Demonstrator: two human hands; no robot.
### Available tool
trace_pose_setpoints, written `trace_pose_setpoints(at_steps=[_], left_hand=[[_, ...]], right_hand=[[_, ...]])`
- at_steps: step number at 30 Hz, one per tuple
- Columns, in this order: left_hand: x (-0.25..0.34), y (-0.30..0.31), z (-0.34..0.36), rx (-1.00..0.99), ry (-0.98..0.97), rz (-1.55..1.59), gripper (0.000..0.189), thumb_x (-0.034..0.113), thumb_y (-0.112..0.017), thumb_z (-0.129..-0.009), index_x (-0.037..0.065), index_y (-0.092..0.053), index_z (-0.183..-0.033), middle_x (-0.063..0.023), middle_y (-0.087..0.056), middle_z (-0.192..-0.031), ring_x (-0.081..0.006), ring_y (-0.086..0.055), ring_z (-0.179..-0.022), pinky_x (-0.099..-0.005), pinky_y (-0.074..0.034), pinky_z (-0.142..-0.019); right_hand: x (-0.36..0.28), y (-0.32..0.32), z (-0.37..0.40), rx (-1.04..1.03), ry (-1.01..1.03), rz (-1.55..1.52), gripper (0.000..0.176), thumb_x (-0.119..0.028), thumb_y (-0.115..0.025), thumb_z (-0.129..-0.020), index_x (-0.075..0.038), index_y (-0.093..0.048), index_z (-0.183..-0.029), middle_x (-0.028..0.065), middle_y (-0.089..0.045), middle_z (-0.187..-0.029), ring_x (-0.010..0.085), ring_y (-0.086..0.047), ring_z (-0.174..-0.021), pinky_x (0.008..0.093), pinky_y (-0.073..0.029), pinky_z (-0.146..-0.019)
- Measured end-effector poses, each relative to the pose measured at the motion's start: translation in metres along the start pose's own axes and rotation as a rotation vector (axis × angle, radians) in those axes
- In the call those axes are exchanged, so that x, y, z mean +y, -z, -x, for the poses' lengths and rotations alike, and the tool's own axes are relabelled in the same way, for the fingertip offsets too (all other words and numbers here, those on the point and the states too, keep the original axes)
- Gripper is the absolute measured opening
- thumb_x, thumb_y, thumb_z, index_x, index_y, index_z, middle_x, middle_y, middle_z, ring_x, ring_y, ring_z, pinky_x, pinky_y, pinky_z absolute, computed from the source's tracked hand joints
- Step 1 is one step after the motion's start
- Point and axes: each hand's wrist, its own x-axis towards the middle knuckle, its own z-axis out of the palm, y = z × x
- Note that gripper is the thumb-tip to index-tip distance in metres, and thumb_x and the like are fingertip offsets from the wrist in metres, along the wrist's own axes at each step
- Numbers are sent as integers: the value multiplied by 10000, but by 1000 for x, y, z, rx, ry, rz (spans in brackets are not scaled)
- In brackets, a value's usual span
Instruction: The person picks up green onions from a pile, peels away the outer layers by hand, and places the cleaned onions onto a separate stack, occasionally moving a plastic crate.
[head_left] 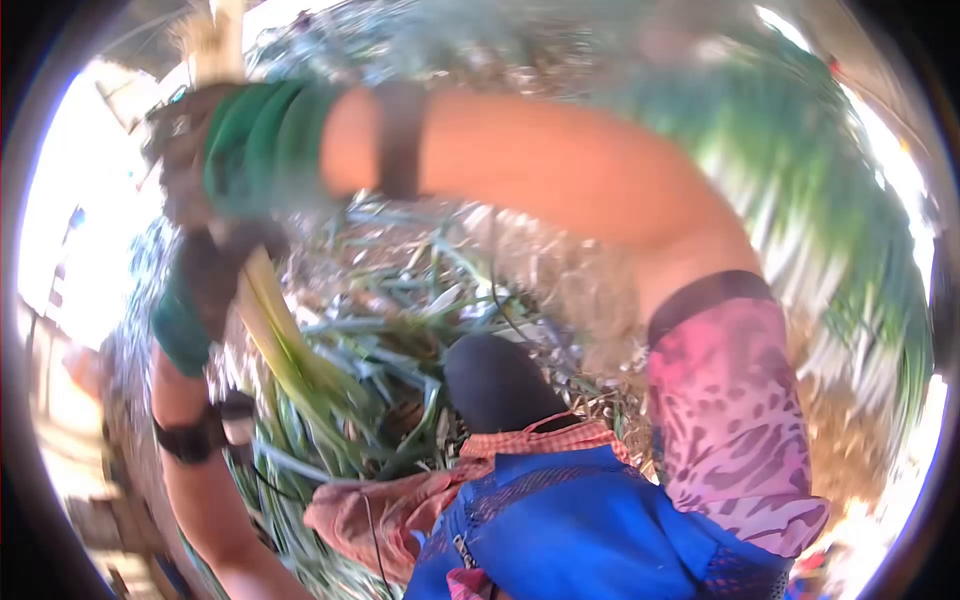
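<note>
Both hands are at the upper left, close together, in dark gloves with green cuffs. My left hand [215, 275] is wrapped round the pale stalk end of a leek-like bundle [285, 335], whose green leaves hang down toward the lower middle. Just above it, my right hand [185, 150] is blurred by motion, its arm reaching across the top of the view. Its fingers are smeared, so whether it holds anything cannot be made out. A pale wooden post [218, 40] rises behind this hand.
Loose green leaves [390, 350] cover the ground in the middle. A long row of green and white stalks [800, 190] lies along the right. A dark rounded knee [500, 385] and blue clothing [590, 525] are at the bottom centre.
</note>
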Motion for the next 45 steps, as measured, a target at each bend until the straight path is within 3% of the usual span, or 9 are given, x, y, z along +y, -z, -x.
trace_pose_setpoints(at_steps=[2, 6, 11, 17, 22, 34, 35, 38, 45], left_hand=[[4, -39, -7, -129, 58, 88, 252, 212, -551, -944, -4, -662, -877, -60, -658, -824, -160, -604, -812, -302, -469, -786], [31, -91, -13, -176, 26, 68, 555, 60, -676, -878, -3, -426, -1369, -87, -603, -1190, -164, -569, -1088, -323, -451, -950], [-1, -58, -4, 96, -166, -107, 577, -57, -604, -865, -11, -413, -1408, -147, -481, -1418, -220, -466, -1298, -347, -362, -1090], [-99, 9, 10, 182, 50, 351, 521, -95, -513, -914, 7, -417, -1415, -116, -479, -1419, -204, -469, -1291, -326, -390, -1070], [-148, -19, 11, 100, 251, 350, 427, -23, -574, -927, 17, -496, -1345, -54, -586, -1230, -139, -569, -1080, -270, -477, -911], [-209, -116, 104, -51, 638, -7, 449, 231, -684, -888, 14, -561, -1261, -101, -639, -1179, -172, -592, -1030, -314, -483, -865], [-192, -120, 112, -149, 852, -66, 468, 308, -690, -865, 17, -597, -1219, -119, -669, -1111, -188, -617, -989, -331, -493, -841], [-283, -129, 188, -158, 815, -268, 469, 364, -682, -819, 14, -641, -1128, -142, -694, -1018, -213, -648, -905, -357, -501, -804], [-374, -145, 194, 256, 894, -195, 374, 297, -677, -834, 4, -674, -1067, -148, -714, -918, -219, -667, -831, -361, -517, -764]], right_hand=[[0, 0, 20, -67, -40, 23, 437, -264, -581, -936, -22, -526, -1295, 90, -631, -1155, 200, -581, -1076, 325, -454, -938], [51, 59, 105, 33, -274, 122, 433, -266, -575, -938, -21, -530, -1292, 94, -632, -1159, 204, -581, -1079, 326, -453, -940], [128, 161, 294, 377, -830, 353, 428, -267, -568, -940, -20, -536, -1287, 99, -633, -1163, 209, -581, -1082, 327, -451, -943], [144, 181, 548, 685, -1649, 607, 422, -269, -560, -943, -18, -542, -1282, 104, -635, -1168, 215, -582, -1087, 329, -449, -947], [156, 140, 621, 668, -1997, 563, 418, -270, -553, -945, -17, -547, -1277, 109, -637, -1172, 220, -582, -1091, 331, -447, -951], [178, 110, 641, 327, -1953, 694, 410, -274, -537, -950, -14, -560, -1266, 120, -640, -1182, 232, -583, -1099, 334, -443, -958], [183, 109, 641, 293, -1938, 715, 409, -274, -535, -951, -14, -561, -1265, 121, -641, -1183, 233, -583, -1100, 334, -443, -959], [197, 99, 609, 190, -1878, 789, 407, -275, -531, -952, -13, -564, -1263, 124, -641, -1186, 236, -584, -1102, 335, -441, -961], [200, -36, 372, 108, -1122, -105, 374, -270, -558, -942, -10, -602, -1207, 95, -642, -1174, 190, -571, -1063, 317, -442, -944]])
